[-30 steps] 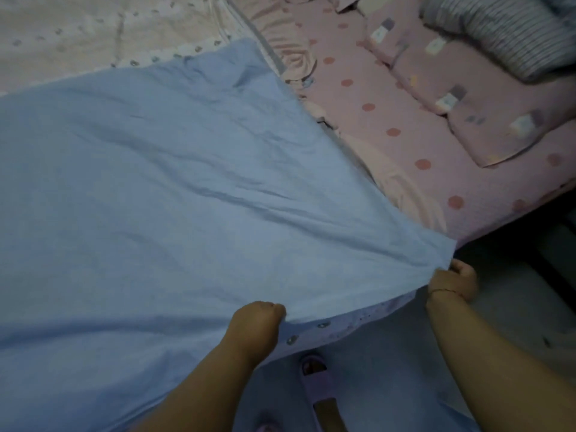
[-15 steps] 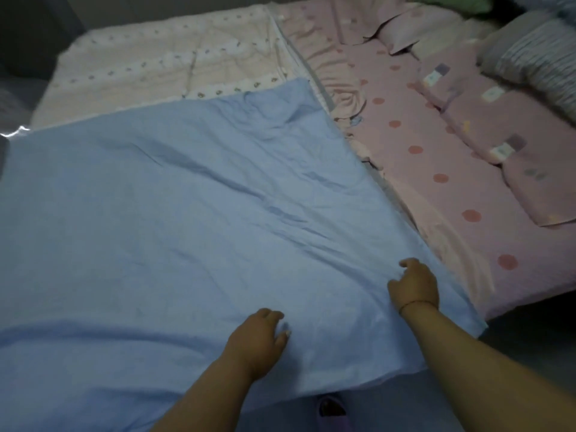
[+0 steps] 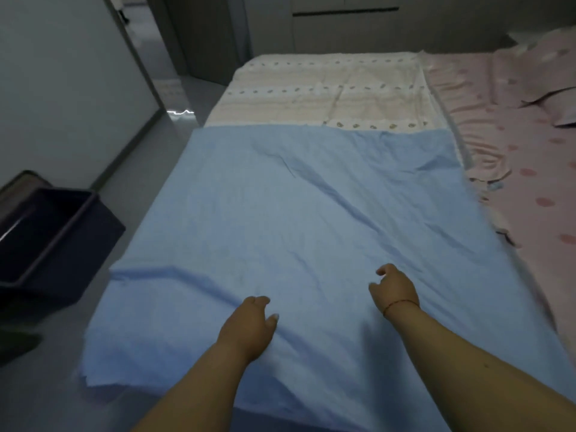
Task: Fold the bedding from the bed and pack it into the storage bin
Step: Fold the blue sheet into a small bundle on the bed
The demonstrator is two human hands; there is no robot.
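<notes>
A large light blue sheet (image 3: 311, 219) lies spread flat over the near half of the bed, its near edge hanging over the bed's end. My left hand (image 3: 249, 328) rests palm down on it near the front, fingers loose. A little to the right my right hand (image 3: 394, 286) hovers over or lightly touches the sheet, fingers loosely curled and holding nothing. A cream patterned cover (image 3: 327, 88) lies beyond the blue sheet. The dark storage bin (image 3: 62, 244) stands open on the floor at the left of the bed.
A pink dotted sheet (image 3: 530, 182) covers the bed's right side, with a pillow edge (image 3: 561, 116) at the far right. Grey floor (image 3: 131, 188) runs along the bed's left side toward a doorway. A dark cabinet stands behind the bed.
Both hands let go of the blue sheet's near edge and moved forward onto its top. My view rose and swung left, bringing the bin and floor into sight.
</notes>
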